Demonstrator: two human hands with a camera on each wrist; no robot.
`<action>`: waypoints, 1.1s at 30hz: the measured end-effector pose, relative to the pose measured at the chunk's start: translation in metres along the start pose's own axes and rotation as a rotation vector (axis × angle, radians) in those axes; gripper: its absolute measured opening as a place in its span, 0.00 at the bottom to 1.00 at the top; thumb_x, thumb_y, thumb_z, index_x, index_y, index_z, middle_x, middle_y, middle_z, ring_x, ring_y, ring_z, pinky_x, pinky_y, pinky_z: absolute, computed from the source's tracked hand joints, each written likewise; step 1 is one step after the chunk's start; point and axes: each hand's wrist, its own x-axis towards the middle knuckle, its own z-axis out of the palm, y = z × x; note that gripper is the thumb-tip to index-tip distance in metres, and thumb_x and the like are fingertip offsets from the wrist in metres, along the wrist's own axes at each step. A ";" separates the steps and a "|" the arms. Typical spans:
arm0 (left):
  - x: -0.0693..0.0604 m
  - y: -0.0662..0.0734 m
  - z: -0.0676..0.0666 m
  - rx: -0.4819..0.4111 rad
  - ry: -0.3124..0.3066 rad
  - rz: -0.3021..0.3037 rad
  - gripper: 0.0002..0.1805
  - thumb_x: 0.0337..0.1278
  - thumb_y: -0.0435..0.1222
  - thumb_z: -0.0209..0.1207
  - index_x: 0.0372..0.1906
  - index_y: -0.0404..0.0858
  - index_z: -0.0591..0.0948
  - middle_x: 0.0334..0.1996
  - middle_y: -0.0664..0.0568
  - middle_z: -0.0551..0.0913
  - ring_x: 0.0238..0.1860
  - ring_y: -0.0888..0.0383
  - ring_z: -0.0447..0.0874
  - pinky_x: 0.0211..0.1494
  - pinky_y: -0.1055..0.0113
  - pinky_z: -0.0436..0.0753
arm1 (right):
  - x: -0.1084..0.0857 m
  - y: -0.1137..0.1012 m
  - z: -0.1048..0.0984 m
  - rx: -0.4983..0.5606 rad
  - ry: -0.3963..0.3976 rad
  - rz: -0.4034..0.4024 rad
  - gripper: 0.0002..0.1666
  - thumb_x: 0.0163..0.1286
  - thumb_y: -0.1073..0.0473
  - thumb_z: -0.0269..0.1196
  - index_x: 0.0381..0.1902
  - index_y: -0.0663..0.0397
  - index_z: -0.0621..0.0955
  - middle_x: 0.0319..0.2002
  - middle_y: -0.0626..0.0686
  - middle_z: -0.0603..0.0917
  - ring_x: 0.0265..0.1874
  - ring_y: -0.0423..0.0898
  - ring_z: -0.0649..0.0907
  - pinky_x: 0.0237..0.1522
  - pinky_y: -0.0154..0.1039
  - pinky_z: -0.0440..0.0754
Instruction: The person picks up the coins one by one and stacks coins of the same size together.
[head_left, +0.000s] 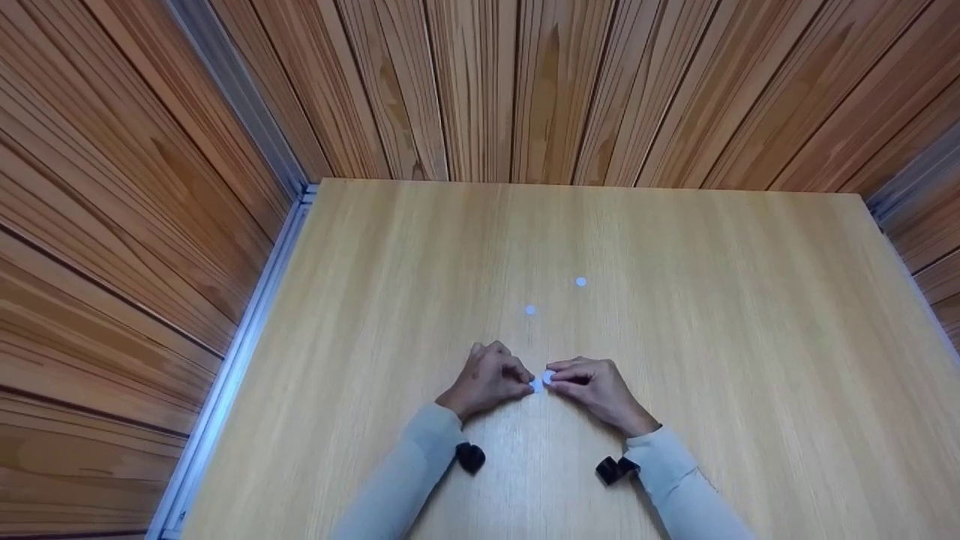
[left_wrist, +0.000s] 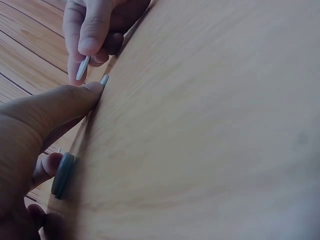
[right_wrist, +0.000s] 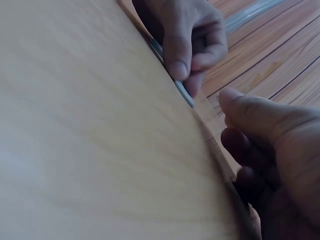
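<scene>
My left hand (head_left: 489, 379) is low over the table, thumb and index finger pinching the edge of a small white disc (head_left: 538, 385). Just to the right, my right hand (head_left: 596, 388) holds another white disc (head_left: 548, 377) between thumb and fingers. The two discs are close together; in the left wrist view the right hand's disc (left_wrist: 83, 68) is tilted on edge, apart from the left hand's disc (left_wrist: 105, 80). A thicker greenish disc shape (left_wrist: 63, 175) shows beside the left hand's other fingers. In the right wrist view the right thumb (right_wrist: 232, 97) hides its disc.
Two more white discs lie farther out on the wooden table (head_left: 750, 337): one disc (head_left: 530, 310) beyond the hands, another disc (head_left: 581, 282) beyond it to the right. Wood-panelled walls (head_left: 480, 90) and a metal rail (head_left: 247, 330) border the table.
</scene>
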 end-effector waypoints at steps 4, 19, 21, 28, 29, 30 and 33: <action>0.001 0.000 0.000 0.015 0.008 0.020 0.06 0.49 0.44 0.75 0.30 0.48 0.90 0.27 0.66 0.81 0.35 0.66 0.72 0.46 0.62 0.61 | -0.002 0.020 0.008 -0.039 0.007 -0.068 0.06 0.56 0.73 0.72 0.34 0.67 0.89 0.42 0.60 0.88 0.41 0.55 0.86 0.44 0.25 0.76; 0.001 0.000 0.001 0.030 0.010 0.026 0.06 0.49 0.44 0.75 0.29 0.48 0.90 0.27 0.67 0.81 0.35 0.66 0.72 0.46 0.62 0.62 | -0.003 0.025 0.014 -0.110 -0.006 -0.143 0.06 0.58 0.64 0.74 0.35 0.57 0.91 0.43 0.50 0.89 0.39 0.43 0.83 0.41 0.30 0.79; 0.001 0.001 0.002 0.026 0.010 0.024 0.06 0.49 0.44 0.75 0.29 0.48 0.90 0.27 0.67 0.81 0.35 0.66 0.72 0.46 0.62 0.62 | -0.003 0.025 0.015 -0.122 -0.003 -0.148 0.07 0.57 0.64 0.75 0.35 0.57 0.91 0.43 0.50 0.89 0.39 0.43 0.83 0.41 0.30 0.79; 0.000 0.001 0.002 -0.003 0.020 0.006 0.06 0.48 0.43 0.76 0.29 0.48 0.90 0.28 0.67 0.81 0.35 0.66 0.72 0.46 0.63 0.62 | -0.004 0.026 0.015 -0.135 -0.004 -0.157 0.07 0.57 0.65 0.75 0.35 0.57 0.91 0.43 0.51 0.89 0.40 0.45 0.84 0.43 0.31 0.79; 0.000 0.001 0.002 -0.003 0.019 0.004 0.06 0.48 0.43 0.76 0.29 0.48 0.90 0.28 0.67 0.81 0.35 0.66 0.72 0.46 0.63 0.62 | -0.004 0.026 0.015 -0.133 -0.006 -0.156 0.07 0.57 0.64 0.75 0.35 0.57 0.91 0.44 0.51 0.89 0.41 0.45 0.84 0.43 0.31 0.80; 0.000 0.001 0.002 -0.003 0.017 0.001 0.06 0.48 0.43 0.76 0.29 0.48 0.90 0.28 0.67 0.81 0.35 0.66 0.72 0.46 0.63 0.62 | -0.004 0.026 0.015 -0.134 -0.008 -0.158 0.07 0.57 0.64 0.75 0.36 0.57 0.91 0.44 0.50 0.89 0.41 0.46 0.85 0.43 0.32 0.80; 0.001 0.000 0.001 -0.003 0.008 -0.004 0.05 0.48 0.43 0.76 0.29 0.48 0.90 0.28 0.67 0.81 0.35 0.66 0.72 0.45 0.63 0.62 | -0.003 0.027 0.013 -0.135 -0.011 -0.166 0.08 0.57 0.64 0.75 0.36 0.58 0.90 0.44 0.51 0.89 0.42 0.47 0.85 0.44 0.32 0.80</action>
